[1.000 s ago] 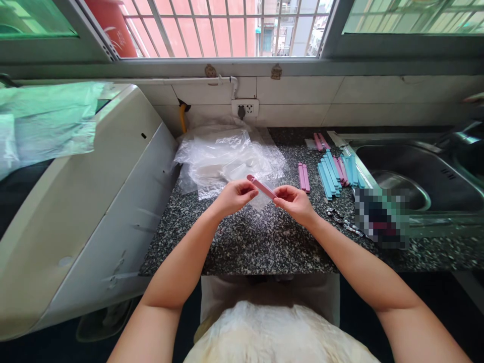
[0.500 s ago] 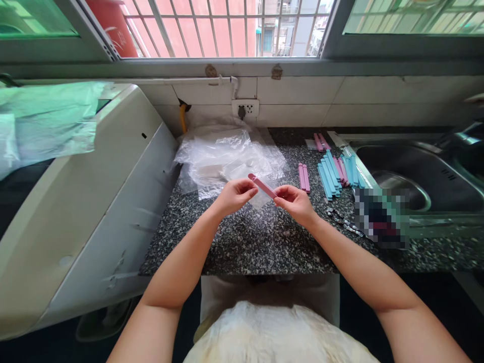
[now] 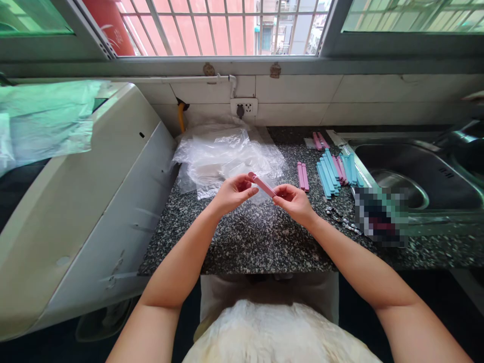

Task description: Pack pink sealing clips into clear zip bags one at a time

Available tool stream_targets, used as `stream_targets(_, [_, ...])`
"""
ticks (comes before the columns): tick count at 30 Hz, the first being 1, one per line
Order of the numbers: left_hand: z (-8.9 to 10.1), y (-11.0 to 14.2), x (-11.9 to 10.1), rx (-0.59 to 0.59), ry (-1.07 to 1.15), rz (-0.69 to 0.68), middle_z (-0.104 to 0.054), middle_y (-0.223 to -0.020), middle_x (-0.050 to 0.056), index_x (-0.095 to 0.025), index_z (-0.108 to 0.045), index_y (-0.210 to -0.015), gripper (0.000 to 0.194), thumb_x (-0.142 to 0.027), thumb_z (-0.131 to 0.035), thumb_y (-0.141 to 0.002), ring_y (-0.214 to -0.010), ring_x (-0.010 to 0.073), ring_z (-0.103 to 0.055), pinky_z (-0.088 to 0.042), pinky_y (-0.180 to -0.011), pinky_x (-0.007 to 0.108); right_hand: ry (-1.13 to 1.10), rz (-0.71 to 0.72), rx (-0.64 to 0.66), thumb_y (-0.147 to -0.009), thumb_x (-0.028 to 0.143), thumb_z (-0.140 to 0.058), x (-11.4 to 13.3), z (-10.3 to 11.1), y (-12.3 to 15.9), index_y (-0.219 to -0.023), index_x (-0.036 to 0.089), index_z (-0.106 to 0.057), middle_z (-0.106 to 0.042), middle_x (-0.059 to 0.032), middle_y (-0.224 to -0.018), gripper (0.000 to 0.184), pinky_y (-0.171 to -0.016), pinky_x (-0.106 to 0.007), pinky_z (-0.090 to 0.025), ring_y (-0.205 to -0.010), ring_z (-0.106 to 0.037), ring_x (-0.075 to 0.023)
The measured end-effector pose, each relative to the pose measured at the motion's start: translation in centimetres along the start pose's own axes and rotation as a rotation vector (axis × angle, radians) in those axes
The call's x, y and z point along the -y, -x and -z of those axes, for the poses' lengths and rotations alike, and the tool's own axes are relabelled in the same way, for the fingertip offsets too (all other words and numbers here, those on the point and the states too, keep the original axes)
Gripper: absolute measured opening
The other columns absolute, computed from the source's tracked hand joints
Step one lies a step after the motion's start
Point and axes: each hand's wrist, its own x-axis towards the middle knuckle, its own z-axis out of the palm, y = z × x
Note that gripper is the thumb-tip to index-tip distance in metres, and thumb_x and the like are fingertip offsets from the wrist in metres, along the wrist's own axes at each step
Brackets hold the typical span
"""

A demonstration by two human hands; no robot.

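Above the counter I hold a slim pink bag clip (image 3: 262,184), slanting down to the right. My right hand (image 3: 293,200) pinches its lower end between thumb and fingers. Curled at the clip's upper end is my left hand (image 3: 235,194), its fingertips against the clip and partly hidden. Behind the hands lies a heap of clear plastic bags (image 3: 227,154). A pair of pink clips (image 3: 303,176) rests to the right of my right hand. Farther right are several blue clips (image 3: 328,175) with more pink clips (image 3: 341,170) among them.
A steel sink (image 3: 401,171) is set into the speckled counter (image 3: 260,247) on the right. Small metal pieces (image 3: 342,220) lie beside a blurred-out packet (image 3: 380,217). A large pale appliance (image 3: 98,191) borders the left side. The wall has a socket (image 3: 244,107).
The view has shifted very slightly. My hands and the pink bag clip keep almost the same pose, with the left hand a touch higher around the clip's upper end.
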Motion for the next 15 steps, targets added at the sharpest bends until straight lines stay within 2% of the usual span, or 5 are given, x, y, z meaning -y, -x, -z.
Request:
stream_targets(8, [0.28, 0.02, -0.59, -0.081, -0.025, -0.024, -0.052, -0.061, -0.003, -0.017, -0.061, -0.077, 0.029, -0.038, -0.073, -0.062, -0.057, 0.0073, -0.047, -0.04, -0.051, 0.021, 0.058, 0.029, 0.013, -0.064, 0.04, -0.072, -0.11, 0.0, 0.06, -0.079, 0.019, -0.06, -0.063, -0.0005, -0.075, 0.027, -0.069, -0.03, -0.05, -0.068, -0.058, -0.0116])
stream_targets(15, [0.12, 0.12, -0.77, -0.097, -0.005, -0.004, -0.062, -0.068, 0.0, -0.015, -0.061, -0.072, 0.025, -0.035, -0.073, -0.062, -0.063, 0.009, -0.054, -0.047, -0.061, 0.023, 0.078, 0.021, 0.03, -0.064, 0.037, -0.072, -0.13, -0.04, 0.08, -0.077, 0.019, -0.06, -0.062, 0.0004, -0.072, 0.025, -0.062, -0.027, -0.047, -0.064, -0.056, -0.0108])
